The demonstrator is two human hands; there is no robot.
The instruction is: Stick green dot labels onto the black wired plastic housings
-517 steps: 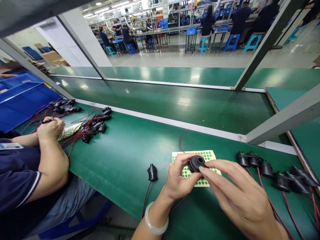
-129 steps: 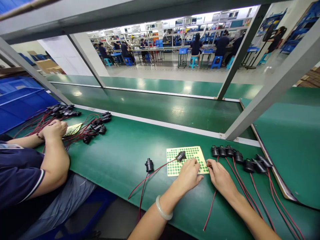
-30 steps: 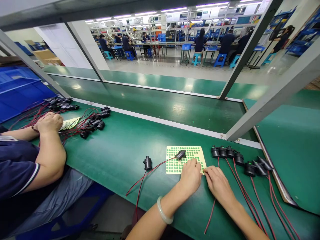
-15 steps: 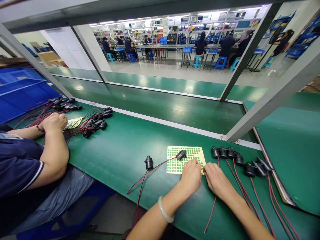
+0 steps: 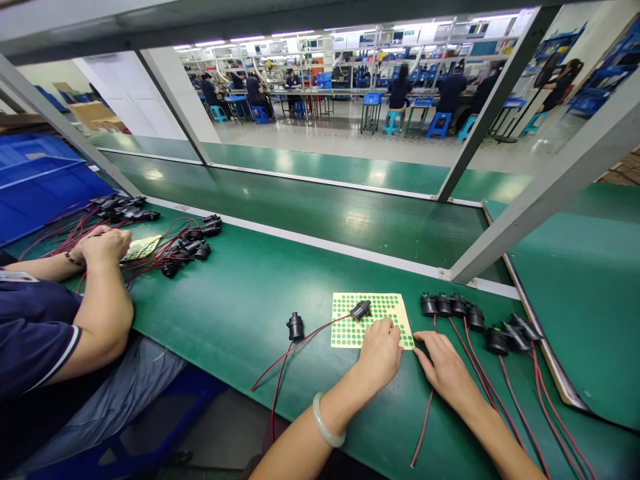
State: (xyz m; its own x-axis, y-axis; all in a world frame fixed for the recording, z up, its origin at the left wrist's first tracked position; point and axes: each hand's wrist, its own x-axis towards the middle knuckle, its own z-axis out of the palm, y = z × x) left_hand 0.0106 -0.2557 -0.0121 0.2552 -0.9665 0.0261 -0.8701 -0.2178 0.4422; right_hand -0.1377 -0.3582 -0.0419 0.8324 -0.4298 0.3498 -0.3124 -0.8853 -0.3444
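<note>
A pale yellow sheet of green round stickers (image 5: 345, 333) lies on the green table. My left hand (image 5: 381, 350) rests on its lower right part, fingers bent over it; what they hold, if anything, is hidden. Just off the sheet's lower right corner is my right hand (image 5: 443, 360), thumb and forefinger apart, nothing visible between them. One black socket (image 5: 361, 310) with a red wire lies on the sheet, and another black socket (image 5: 295, 326) stands to its left. Right of the sheet sits a row of black sockets (image 5: 443, 305), some with green dots on top.
More black sockets (image 5: 497, 340) lie near the raised table edge at right. A co-worker's hands (image 5: 104, 245) are at the left, beside a pile of wired sockets (image 5: 193, 245) and a blue bin (image 5: 45, 193). A metal post (image 5: 530, 207) slants up at right.
My right hand has moved slightly right, away from the sheet's corner, and its thumb and forefinger have parted. The sheet's lower right corner now shows. My left hand stays on the sheet.
</note>
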